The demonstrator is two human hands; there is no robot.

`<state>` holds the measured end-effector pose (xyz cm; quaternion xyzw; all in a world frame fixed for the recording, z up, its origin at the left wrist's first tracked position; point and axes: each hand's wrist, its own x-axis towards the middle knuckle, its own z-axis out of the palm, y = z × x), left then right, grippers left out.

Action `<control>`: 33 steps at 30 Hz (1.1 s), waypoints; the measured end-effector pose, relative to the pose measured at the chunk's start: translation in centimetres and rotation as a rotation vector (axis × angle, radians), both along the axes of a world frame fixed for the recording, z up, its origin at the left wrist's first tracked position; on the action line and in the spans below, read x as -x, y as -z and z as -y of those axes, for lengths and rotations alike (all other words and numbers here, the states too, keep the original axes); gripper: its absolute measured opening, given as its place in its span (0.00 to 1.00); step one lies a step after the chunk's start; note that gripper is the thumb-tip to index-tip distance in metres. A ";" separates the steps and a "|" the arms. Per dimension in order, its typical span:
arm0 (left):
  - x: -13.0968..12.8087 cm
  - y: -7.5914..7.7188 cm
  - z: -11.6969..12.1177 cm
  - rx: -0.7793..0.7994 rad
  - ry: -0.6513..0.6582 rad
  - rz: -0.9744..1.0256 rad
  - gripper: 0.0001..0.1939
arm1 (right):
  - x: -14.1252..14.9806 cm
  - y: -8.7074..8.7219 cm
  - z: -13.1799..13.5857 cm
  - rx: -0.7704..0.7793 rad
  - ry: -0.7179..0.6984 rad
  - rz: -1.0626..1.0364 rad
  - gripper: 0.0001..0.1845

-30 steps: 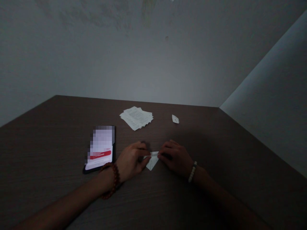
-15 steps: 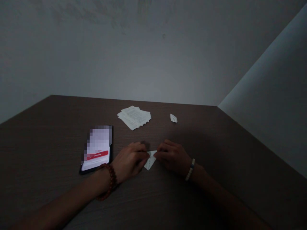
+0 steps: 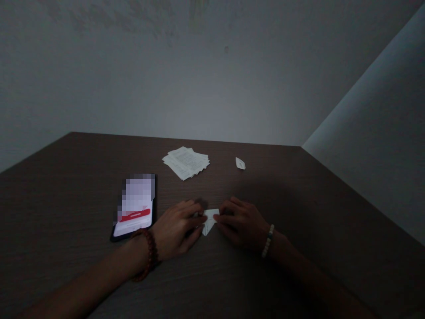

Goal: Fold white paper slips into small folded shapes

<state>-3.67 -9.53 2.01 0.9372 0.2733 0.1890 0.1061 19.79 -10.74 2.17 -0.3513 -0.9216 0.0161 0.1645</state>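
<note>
A small folded piece of white printed paper (image 3: 209,221) lies on the dark wooden table between my two hands, its lower end tapering to a point. My left hand (image 3: 181,226), with a reddish-brown bead bracelet at the wrist, has its fingers closed on the paper's left edge. From the other side, my right hand (image 3: 239,221) pinches the right edge; a pale bead bracelet circles that wrist. The fingertips cover both side edges of the paper.
Beyond my hands a loose stack of printed paper sheets (image 3: 186,163) rests on the table (image 3: 99,155). A small folded paper piece (image 3: 240,163) lies to its right. Left of my left hand is a phone (image 3: 135,206) with a lit screen. Walls bound the table behind and right.
Both hands have shifted slightly along the paper, the right one a little outward to the right. More of the paper's top edge shows between the fingers. Everything else stays put.
</note>
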 end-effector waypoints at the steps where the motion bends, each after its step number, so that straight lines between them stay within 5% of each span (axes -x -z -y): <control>1: 0.0 0.0 0.0 -0.001 0.003 -0.001 0.13 | 0.2 0.3 -0.1 0.000 0.005 -0.022 0.08; 6: 0.1 0.0 0.2 -0.005 0.011 -0.009 0.13 | 1.0 1.2 -0.6 0.054 0.093 -0.185 0.08; 13: 0.2 0.0 0.4 -0.091 -0.022 -0.026 0.14 | 1.0 0.3 -0.3 0.062 0.021 -0.086 0.08; 33: 0.6 -0.7 1.2 -0.334 -0.141 -0.047 0.12 | 1.6 -0.4 0.5 0.019 0.100 -0.020 0.09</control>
